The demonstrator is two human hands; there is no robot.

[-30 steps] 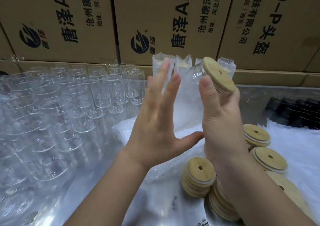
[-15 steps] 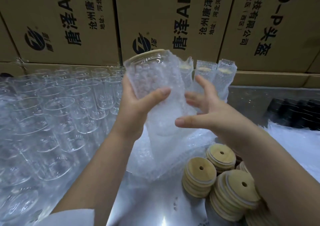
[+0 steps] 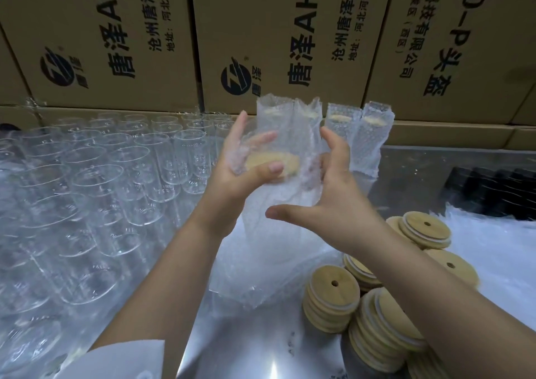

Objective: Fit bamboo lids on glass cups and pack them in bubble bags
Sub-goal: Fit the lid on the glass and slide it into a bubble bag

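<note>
In mid-air over the metal table, my left hand grips a bubble bag holding a glass cup. Its bamboo lid shows pale through the plastic, between my left thumb and fingers. My right hand presses the bag's right side, thumb spread out below. Bare glass cups stand in rows on the left. Stacks of bamboo lids lie at lower right. Packed cups in bubble bags stand upright behind my hands.
Printed cardboard boxes form a wall along the back. Loose bubble bags lie under my hands on the metal table. Black caps sit in rows at far right, beside white foam sheeting.
The bagged cup has come down from its raised position and turned so the lid faces me. My right hand, open half a second ago, now touches the bag's right side.
</note>
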